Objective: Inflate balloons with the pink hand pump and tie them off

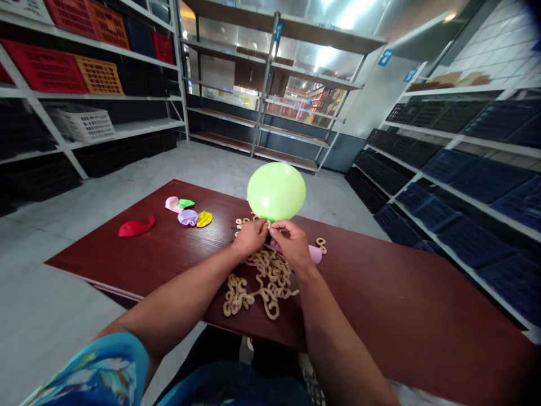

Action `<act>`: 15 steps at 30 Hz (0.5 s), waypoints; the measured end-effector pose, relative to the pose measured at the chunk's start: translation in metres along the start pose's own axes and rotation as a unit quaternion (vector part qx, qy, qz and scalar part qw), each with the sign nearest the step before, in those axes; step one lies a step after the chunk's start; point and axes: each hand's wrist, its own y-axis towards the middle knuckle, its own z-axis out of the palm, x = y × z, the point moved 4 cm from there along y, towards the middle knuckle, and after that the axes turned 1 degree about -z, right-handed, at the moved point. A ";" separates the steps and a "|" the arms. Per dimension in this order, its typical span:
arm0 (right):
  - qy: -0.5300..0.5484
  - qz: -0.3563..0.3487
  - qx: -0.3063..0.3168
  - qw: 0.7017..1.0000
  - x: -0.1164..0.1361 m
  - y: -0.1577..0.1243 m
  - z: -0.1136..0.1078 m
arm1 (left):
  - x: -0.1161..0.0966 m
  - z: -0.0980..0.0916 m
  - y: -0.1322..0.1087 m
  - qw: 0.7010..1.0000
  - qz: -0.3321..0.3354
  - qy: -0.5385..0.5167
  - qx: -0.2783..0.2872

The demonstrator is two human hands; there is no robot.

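Observation:
An inflated light green balloon (276, 190) stands above the table, its neck end down between my two hands. My left hand (252, 237) is closed, its fingertips pinching at the balloon's neck. From the other side my right hand (293, 242) pinches the same spot with thumb and forefinger. A small beige bit shows between the fingertips; I cannot tell whether it is cord. Below my hands lies a tangled heap of thick beige cord (270, 268). Partly hidden behind my right hand is a pink-lilac cylinder (315, 254).
On the dark red table (380, 293) lie flat balloons: red (134, 227), pink (172, 203), green (186, 203), lavender (187, 217) and yellow (204, 219). A small cord loop (321, 246) sits right of the cylinder. Shelves with crates (87, 123) stand around.

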 end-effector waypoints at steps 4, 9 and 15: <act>-0.006 -0.003 0.017 1.000 0.001 0.000 -0.001 | -0.002 0.000 -0.001 1.000 -0.020 -0.009 0.008; 0.059 0.049 0.026 0.997 -0.003 0.001 -0.001 | -0.002 -0.001 -0.002 1.000 -0.003 -0.006 0.001; 0.074 0.084 0.032 0.993 -0.004 0.001 -0.003 | -0.001 0.000 -0.003 1.000 -0.001 -0.011 0.006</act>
